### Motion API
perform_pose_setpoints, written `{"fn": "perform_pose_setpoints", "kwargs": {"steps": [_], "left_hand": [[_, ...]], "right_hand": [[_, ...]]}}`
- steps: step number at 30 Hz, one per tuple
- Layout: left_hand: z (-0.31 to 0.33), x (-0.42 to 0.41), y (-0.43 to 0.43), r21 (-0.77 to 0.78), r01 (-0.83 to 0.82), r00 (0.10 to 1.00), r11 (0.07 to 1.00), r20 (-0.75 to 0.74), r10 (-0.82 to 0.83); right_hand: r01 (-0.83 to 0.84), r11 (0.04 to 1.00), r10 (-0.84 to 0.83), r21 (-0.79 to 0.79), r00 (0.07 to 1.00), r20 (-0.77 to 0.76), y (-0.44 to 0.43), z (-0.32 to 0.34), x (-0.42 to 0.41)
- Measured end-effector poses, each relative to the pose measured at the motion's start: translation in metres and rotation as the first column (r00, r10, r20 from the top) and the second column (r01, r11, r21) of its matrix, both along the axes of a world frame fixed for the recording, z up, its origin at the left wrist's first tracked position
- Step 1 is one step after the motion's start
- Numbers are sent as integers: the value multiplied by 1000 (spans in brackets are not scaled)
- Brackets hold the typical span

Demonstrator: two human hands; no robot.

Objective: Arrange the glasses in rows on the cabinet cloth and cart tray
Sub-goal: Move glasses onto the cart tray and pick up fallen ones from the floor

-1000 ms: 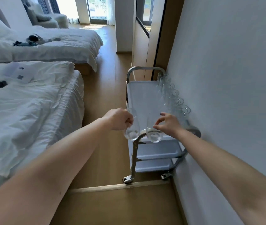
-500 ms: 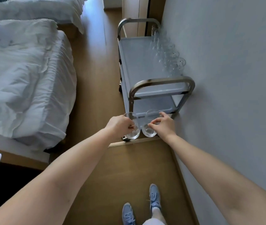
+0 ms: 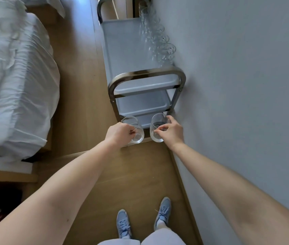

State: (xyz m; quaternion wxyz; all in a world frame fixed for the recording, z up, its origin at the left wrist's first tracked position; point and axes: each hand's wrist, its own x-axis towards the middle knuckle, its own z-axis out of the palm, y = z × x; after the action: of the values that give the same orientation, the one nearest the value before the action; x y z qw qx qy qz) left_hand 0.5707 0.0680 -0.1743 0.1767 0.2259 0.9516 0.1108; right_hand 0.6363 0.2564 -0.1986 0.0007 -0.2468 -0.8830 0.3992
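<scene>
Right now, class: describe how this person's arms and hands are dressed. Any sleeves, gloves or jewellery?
Both forearms are bare up to the frame edge, with no sleeves in view. The left hand and right hand wear no gloves; no rings, watch or bracelets are visible.

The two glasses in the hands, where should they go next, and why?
Probably forward and up onto the cart's top tray. Each hand, left and right, holds a glass short of the cart's near handle, and a row of glasses already lines the wall side, with bare tray beside it.
</scene>
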Motion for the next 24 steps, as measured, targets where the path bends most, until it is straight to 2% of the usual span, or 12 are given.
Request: {"fn": "perform_pose_setpoints", "kwargs": {"steps": [7, 14, 18, 24], "left_hand": [[-28, -12, 42, 57, -180, 983, 982, -30, 182], [-131, -72, 77, 151, -216, 959, 965, -152, 239], [-192, -119, 90, 172, -202, 951, 964, -199, 235], [-253, -189, 89, 154, -210, 925, 965, -290, 247]], "right_hand": [[-7, 1000, 7, 5, 1000, 18, 56, -36, -32], [87, 993, -88, -83, 996, -15, 59, -132, -108], [70, 996, -74, -56, 994, -80, 58, -189, -166], [-43, 999, 45, 12, 974, -223, 68, -240, -225]]}}
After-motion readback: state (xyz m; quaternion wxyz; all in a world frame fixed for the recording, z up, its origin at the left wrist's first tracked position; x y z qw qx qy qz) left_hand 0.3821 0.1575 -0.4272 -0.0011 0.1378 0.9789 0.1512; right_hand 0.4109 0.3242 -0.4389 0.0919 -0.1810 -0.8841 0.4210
